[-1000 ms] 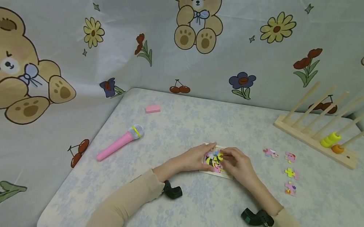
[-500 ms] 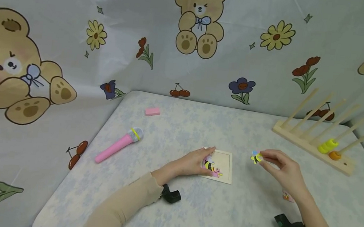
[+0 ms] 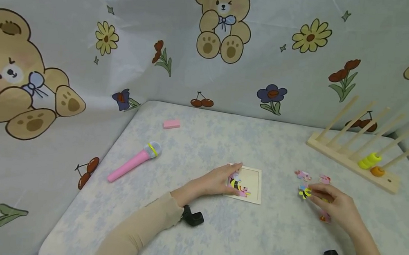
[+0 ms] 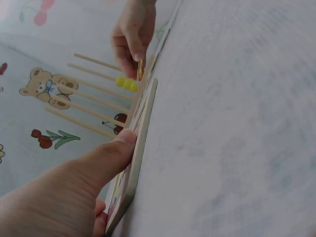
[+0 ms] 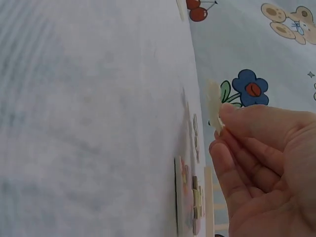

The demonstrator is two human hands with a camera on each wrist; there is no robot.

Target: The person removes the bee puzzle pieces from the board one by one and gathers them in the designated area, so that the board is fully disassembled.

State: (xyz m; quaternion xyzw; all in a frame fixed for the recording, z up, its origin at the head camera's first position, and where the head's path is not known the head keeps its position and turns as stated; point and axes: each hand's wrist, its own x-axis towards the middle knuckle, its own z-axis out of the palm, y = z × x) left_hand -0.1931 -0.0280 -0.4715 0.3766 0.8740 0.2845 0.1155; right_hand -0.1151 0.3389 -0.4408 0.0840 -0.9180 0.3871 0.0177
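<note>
My left hand (image 3: 215, 181) holds the left side of a square wooden puzzle board (image 3: 256, 186), thumb at its near edge and fingers at its far edge. Several joined bee-picture pieces (image 3: 236, 185) lie in the board's left part, some hidden by that hand. In the left wrist view, the thumb presses the rim of the board (image 4: 138, 160). To the right, my right hand (image 3: 341, 206) pinches a yellow, black and blue puzzle piece (image 3: 304, 192) between thumb and fingers. The right wrist view shows this piece (image 5: 214, 106) edge-on, off the table. Loose pink puzzle pieces (image 3: 303, 175) lie around that hand, some partly covered.
A wooden peg rack (image 3: 352, 162) with yellow and orange beads stands at the back right. On the left lie a pink toy microphone (image 3: 130, 164) and a small pink block (image 3: 171, 124). A bear-print cloth (image 3: 132, 34) hangs behind the table.
My right hand has lifted the bee piece out of the board and carried it right to the loose pieces, baring the board's right part. My left hand stays on the board.
</note>
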